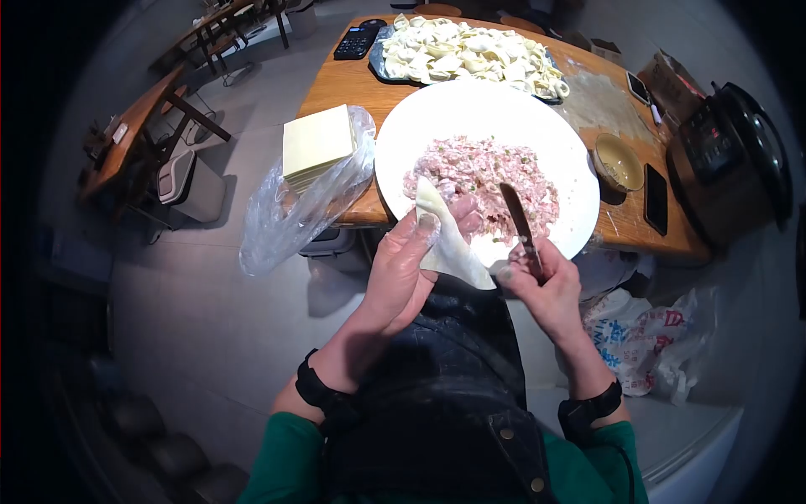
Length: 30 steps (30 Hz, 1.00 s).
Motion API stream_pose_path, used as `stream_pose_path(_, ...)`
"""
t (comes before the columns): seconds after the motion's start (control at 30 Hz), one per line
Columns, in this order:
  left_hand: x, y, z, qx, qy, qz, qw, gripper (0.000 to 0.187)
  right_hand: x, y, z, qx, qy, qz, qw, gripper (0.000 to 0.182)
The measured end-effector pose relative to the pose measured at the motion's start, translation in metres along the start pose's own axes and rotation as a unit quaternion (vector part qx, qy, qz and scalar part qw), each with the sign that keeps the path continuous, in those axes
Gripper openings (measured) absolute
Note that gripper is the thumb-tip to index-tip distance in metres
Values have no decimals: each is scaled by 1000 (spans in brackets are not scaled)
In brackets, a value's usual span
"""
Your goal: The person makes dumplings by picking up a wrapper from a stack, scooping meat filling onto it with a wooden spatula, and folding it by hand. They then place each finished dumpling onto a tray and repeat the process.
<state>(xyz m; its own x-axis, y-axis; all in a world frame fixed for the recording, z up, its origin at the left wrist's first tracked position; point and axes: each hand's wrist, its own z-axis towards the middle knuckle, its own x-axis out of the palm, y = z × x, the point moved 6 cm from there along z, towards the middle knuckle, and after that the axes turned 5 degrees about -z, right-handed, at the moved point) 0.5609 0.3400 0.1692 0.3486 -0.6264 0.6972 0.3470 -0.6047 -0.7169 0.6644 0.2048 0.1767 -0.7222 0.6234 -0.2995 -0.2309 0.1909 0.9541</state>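
Observation:
My left hand (407, 260) holds a folded pale wrapper (453, 244) between thumb and fingers at the near edge of a large white plate (403, 139). Pink minced filling with green bits (495, 172) lies heaped on the plate. In my right hand (550, 286) is a flat dark spreading knife (519, 220), its blade pointing up over the filling. The fingertips of my right hand are near the wrapper's lower corner; whether they touch it I cannot tell. Left of the plate, a stack of square yellow wrappers (317, 144) sits on a clear plastic bag (294, 218).
Behind the plate, a tray (395, 77) bears many folded dumplings (470, 55), beside a black phone-like device (359, 40). To the right are a bowl (619, 162), a dark phone (656, 199), another phone (638, 87) and a black cooker (726, 160). Plastic bags (642, 344) lie below.

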Motion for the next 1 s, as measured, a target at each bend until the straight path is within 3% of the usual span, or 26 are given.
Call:
stream_pose_path(0.07,6,4,4,-2,-6,-255,967,39,26,1,-5,6,8,43,999,27)
stream_pose_path(0.13,-2,19,6,-28,4,-270,962,39,43,1,-6,-11,-60,233,971,24)
stream_pose_path(0.2,-4,23,4,-25,0,-302,953,39,42,-4,-6,-41,-85,204,974,23)
stream_pose_path(0.27,-4,23,5,-20,2,-304,952,36,33,-7,-3,-110,-173,145,968,20)
stream_pose_path(0.33,-8,22,5,-21,-27,-159,987,36,29,-2,2,-120,-168,136,969,19)
stream_pose_path(0.4,-6,18,6,10,-34,-114,993,31,22,8,6,-189,-145,130,963,21)
stream_pose_path(0.43,-6,6,4,73,-33,146,986,29,17,19,10,-255,-120,21,959,30)
stream_pose_path(0.47,-3,-3,1,131,-29,396,908,26,7,26,14,-253,-123,20,959,30)
stream_pose_path(0.5,8,-14,1,268,32,498,824,27,7,45,13,-321,-88,-105,937,36)
stream_pose_path(0.53,8,-15,2,267,35,496,825,27,11,55,12,-380,-50,-228,895,42)
stream_pose_path(0.6,27,-16,-3,319,96,633,699,32,6,51,17,-390,-55,-276,877,33)
stream_pose_path(0.67,32,-14,-1,301,94,635,705,25,2,47,25,-376,-25,-333,864,17)
stream_pose_path(0.73,36,-13,5,304,105,664,675,33,-4,51,33,-379,-32,-337,861,16)
stream_pose_path(0.83,40,-27,9,327,95,664,666,44,-38,41,71,-262,-63,-266,926,12)
stream_pose_path(0.9,30,-43,8,340,80,660,665,42,-78,34,111,-237,-176,-314,902,8)
stream_pose_path(0.93,21,-49,8,352,63,648,672,41,-100,27,136,-214,-214,-257,918,9)
stream_pose_path(0.97,15,-53,11,355,52,645,675,40,-119,27,158,-159,-238,-272,919,10)
stream_pose_path(1.0,9,-56,14,357,40,641,678,39,-125,25,169,-166,-250,-264,916,10)
